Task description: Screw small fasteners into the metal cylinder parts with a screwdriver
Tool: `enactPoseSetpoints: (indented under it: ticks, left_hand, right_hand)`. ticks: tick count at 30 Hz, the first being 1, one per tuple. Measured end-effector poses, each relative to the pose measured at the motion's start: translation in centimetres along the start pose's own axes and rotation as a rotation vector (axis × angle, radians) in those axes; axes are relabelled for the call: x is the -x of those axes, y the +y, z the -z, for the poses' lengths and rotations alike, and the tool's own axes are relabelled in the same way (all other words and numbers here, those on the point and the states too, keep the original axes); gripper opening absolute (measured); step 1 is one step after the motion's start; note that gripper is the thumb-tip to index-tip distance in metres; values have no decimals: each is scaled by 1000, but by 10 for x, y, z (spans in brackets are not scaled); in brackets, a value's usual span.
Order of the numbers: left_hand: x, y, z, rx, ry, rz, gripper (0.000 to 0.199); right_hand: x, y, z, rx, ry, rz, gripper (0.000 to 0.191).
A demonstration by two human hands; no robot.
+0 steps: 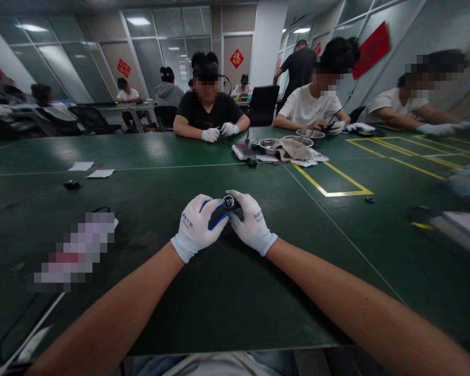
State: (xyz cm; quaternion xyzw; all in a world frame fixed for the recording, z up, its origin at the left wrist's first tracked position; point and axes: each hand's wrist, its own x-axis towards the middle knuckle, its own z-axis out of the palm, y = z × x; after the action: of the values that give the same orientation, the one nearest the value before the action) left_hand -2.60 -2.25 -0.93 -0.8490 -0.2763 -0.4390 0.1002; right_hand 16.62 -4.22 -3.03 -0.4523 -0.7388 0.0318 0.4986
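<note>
Between my two hands is a small dark cylindrical part (229, 202) with a shiny round metal end turned towards me; its exact kind does not show. My left hand (198, 223), in a white glove with blue-coated fingers, reaches it from the left, with index finger and thumb bent against its side. On the other side my right hand (250, 219), gloved the same way, has its fingers and thumb closed round the part. Both hands are just above the green table (203, 308), and a dark shape below the part is mostly hidden by the fingers.
At left lie a blurred-out pale packet (76, 248) with a cable, a small black object (71, 185) and white papers (101, 173). Metal bowls (269, 146) with a cloth (293, 150) stand ahead. Yellow tape (347, 194) marks the right side. Gloved co-workers (211, 112) sit opposite.
</note>
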Motion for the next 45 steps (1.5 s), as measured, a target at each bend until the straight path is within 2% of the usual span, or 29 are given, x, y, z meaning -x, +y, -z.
enactPoseSetpoints:
  ticks: [3, 6, 9, 19, 32, 38, 45]
  left_hand:
    - [0, 3, 0, -5, -73, -55, 38]
    - [-1, 5, 0, 19, -126, -48, 40]
    - [-2, 6, 0, 42, -123, -24, 41]
    - [-3, 7, -1, 62, -109, -7, 38]
    - [-1, 6, -2, 52, -105, -8, 38]
    - [-1, 7, -2, 42, -103, -16, 38]
    - [2, 5, 1, 54, -122, 19, 40]
  right_hand:
    - [1, 1, -1, -24, 26, 21, 48]
    - [1, 0, -2, 7, 70, 20, 43]
    - [1, -1, -1, 53, 101, -25, 42]
    - [1, 3, -3, 22, 12, -42, 43]
    - [2, 5, -3, -66, -14, 14, 51]
    - [2, 1, 0, 49, 70, -13, 44]
    - [3, 4, -4, 62, 8, -21, 46]
